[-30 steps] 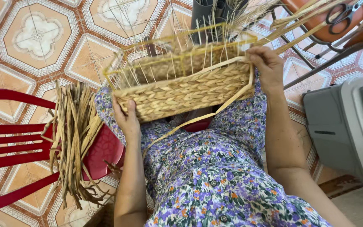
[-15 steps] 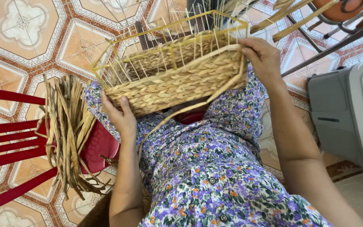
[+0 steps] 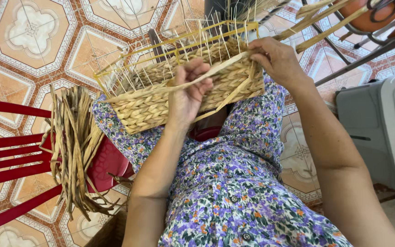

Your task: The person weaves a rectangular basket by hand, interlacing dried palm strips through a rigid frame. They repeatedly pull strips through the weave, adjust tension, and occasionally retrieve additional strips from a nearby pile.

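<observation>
We rest half-woven basket (image 3: 179, 91) on lap, near knee edge. Left hand (image 3: 189, 93) clamped on flat fibre strand (image 3: 206, 75); right hand (image 3: 277, 59) pinches strand at basket corner. Risks: strand could snap, loose grip slackens weave, wire stakes (image 3: 161, 50) may prick fingers, basket could slide off lap.

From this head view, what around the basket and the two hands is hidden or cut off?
- Near wall of the woven basket: partly covered by the left hand.
- Flat strand: its run behind the left hand is hidden.
- Right hand: fingertips hidden behind the basket's corner.
- Basket's inside floor: screened by the upright stakes.
- Red chair: cut off by the left edge.
- Grey bin: cut off by the right edge.
</observation>
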